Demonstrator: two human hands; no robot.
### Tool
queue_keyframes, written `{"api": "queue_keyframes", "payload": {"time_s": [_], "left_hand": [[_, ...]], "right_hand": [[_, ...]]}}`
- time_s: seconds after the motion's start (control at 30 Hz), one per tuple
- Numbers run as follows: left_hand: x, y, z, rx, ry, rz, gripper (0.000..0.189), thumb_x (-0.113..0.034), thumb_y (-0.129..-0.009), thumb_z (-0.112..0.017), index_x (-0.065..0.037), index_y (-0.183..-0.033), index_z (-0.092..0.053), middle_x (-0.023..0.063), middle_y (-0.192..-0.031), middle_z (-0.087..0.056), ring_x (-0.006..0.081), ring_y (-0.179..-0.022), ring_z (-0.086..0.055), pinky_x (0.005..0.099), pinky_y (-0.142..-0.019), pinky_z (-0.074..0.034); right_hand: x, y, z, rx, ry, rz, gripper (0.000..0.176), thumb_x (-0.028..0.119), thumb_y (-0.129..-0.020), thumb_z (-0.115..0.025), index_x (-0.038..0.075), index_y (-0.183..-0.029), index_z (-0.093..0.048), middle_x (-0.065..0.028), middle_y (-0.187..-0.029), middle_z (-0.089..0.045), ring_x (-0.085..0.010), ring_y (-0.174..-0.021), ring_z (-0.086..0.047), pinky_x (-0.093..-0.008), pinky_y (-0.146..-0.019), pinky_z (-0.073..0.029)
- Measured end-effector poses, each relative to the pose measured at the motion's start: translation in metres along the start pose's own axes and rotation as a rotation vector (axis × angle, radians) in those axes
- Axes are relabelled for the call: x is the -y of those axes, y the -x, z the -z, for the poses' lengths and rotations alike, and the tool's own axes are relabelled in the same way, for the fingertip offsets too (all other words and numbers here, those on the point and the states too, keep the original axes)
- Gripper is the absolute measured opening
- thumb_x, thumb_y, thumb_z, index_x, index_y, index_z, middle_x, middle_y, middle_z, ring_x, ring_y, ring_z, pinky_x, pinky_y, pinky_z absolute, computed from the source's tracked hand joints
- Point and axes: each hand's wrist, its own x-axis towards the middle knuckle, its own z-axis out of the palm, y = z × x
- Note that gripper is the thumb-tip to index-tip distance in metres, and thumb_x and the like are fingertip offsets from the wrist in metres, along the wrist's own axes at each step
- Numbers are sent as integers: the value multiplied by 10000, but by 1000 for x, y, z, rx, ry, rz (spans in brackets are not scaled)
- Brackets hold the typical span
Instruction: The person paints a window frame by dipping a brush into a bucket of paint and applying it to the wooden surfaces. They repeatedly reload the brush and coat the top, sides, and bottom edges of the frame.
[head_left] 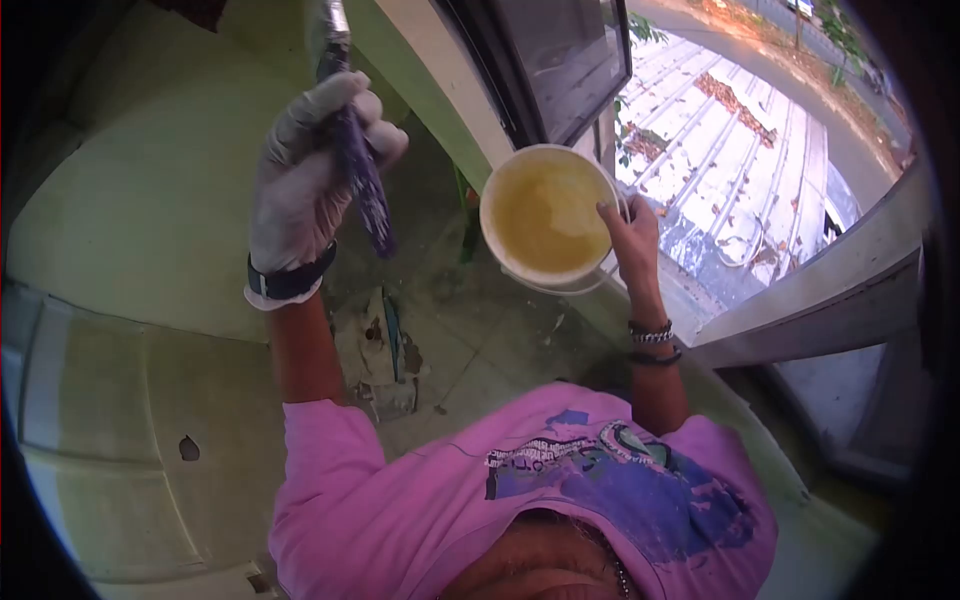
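My left hand (pixel 300 195) wears a white glove and a dark wristband. It is closed around the purple speckled handle of a paintbrush (pixel 365 190), whose metal ferrule and bristles point up toward the top edge. My right hand (pixel 632 240), bare with bracelets at the wrist, grips the rim of a white bucket (pixel 500 180). The bucket holds yellowish paint (pixel 545 215) and is tipped toward me. Brush and bucket are apart, with the brush to the left of the bucket.
A pale green wall (pixel 150 200) fills the left side, with chipped patches (pixel 385 350) lower down. A dark-framed window (pixel 560 60) stands open above the bucket. Outside lie a corrugated metal roof (pixel 720 150) and a road. My pink shirt (pixel 430 500) fills the bottom.
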Motion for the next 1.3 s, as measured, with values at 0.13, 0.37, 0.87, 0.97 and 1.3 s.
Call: {"api": "queue_keyframes", "payload": {"time_s": [0.13,0.37,0.87,0.97,1.3], "left_hand": [[32,29,5,146,-38,158,452,124,-784,-414,32,-1219,-491,105,-1051,-565,190,-922,-624,303,-835,-507],[91,83,-4,5,141,677,402,31,-740,-679,-3,-1122,-554,64,-981,-556,146,-873,-610,249,-776,-507],[185,76,31,73,-864,223,238,-64,-768,-562,-14,-998,-602,151,-867,-644,241,-760,-637,306,-714,-498],[210,67,35,87,-950,172,229,-116,-763,-559,15,-939,-626,187,-792,-631,308,-740,-628,352,-713,-492],[246,32,49,184,-970,561,249,-239,-761,-524,-1,-740,-596,183,-749,-604,346,-701,-577,404,-667,-456]], "right_hand": [[0,-4,-17,-56,28,36,352,296,-729,-682,-23,-770,-539,-69,-639,-557,-130,-578,-507,-295,-535,-424],[3,21,-28,-110,28,-45,314,268,-733,-683,-17,-796,-565,-73,-663,-574,-124,-592,-528,-284,-544,-435],[17,46,-37,-131,305,-31,338,269,-697,-683,-33,-779,-555,-107,-661,-577,-169,-601,-535,-317,-595,-447],[11,45,-39,-113,296,-26,333,264,-696,-680,-32,-785,-556,-125,-675,-592,-188,-612,-558,-326,-609,-456],[10,46,-52,-37,364,0,341,264,-688,-680,-35,-791,-552,-156,-701,-603,-218,-636,-577,-343,-643,-463]]}}
